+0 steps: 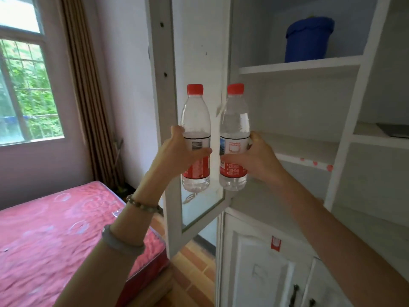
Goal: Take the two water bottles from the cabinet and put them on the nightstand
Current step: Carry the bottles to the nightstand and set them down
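Two clear water bottles with red caps and red labels are held upright, side by side, in front of the open white cabinet [298, 65]. My left hand [179, 154] grips the left bottle [195, 120] around its label. The right bottle [235, 120] is wrapped at mid-height by my right hand [256, 160]. Both bottles hang in the air, off the shelves, with a small gap between them. No nightstand shows in this view.
The cabinet's glass door [168, 107] stands open just behind the left bottle. A blue bucket [308, 38] sits on the top shelf. A bed with a red mattress [66, 235] lies low on the left, under a window [24, 85] and brown curtain.
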{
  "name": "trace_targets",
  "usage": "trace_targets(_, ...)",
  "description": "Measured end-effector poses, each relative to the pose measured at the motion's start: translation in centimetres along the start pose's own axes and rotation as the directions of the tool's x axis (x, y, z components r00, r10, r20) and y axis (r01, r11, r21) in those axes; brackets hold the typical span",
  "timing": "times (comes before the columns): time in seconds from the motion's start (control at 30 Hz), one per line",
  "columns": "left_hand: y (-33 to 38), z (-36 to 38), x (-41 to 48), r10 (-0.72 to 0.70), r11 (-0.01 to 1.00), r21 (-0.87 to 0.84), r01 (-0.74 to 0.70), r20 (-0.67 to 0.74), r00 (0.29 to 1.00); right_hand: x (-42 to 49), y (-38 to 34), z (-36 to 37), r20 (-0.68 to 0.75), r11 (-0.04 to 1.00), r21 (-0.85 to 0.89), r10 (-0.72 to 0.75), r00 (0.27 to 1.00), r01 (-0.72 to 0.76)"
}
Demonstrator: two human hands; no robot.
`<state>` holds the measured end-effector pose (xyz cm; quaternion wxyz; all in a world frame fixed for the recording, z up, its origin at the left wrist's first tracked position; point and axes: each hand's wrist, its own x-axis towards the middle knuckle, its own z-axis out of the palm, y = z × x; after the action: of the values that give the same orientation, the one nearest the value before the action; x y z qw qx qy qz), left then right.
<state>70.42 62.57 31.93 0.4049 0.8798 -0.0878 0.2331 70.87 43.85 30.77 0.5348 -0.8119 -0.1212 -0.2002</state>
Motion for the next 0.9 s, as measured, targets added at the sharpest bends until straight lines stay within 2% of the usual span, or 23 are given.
trace_targets(0.13, -2.0, -4.4, -4.0, -0.037, 0.995, 0.09, 0.045, -0.09, 0.995, -2.3, -2.0, 3.7, 0.084, 1.0, 0.026, -0.016, 0.996, 0.013)
trace_targets(0.3, -4.5, -10.3, -9.4, -0.138, 0.98, 0.118, 0.161, -0.185, 0.973, -5.6, -4.8, 8.9, 0.186, 0.999, 0.014, -0.034, 0.982, 0.032)
trace_targets(0.47, -6.2, -15.8, -15.2, -0.205, 0.957, 0.144, 0.253, -0.283, 0.937, -9.2, -8.3, 14.1, 0.29, 0.993, 0.089, -0.099, 0.952, 0.076)
trace_targets(0.73, -8.7, -24.9, -24.3, -0.269, 0.888, 0.219, 0.405, -0.467, 0.842, -14.5, -14.1, 23.7, 0.492, 0.957, 0.272, -0.225, 0.841, 0.097)
trace_targets(0.9, -10.9, -30.4, -28.8, -0.306, 0.816, 0.246, 0.523, -0.584, 0.752, -17.3, -18.0, 30.7, 0.593, 0.933, 0.35, -0.287, 0.753, 0.08)
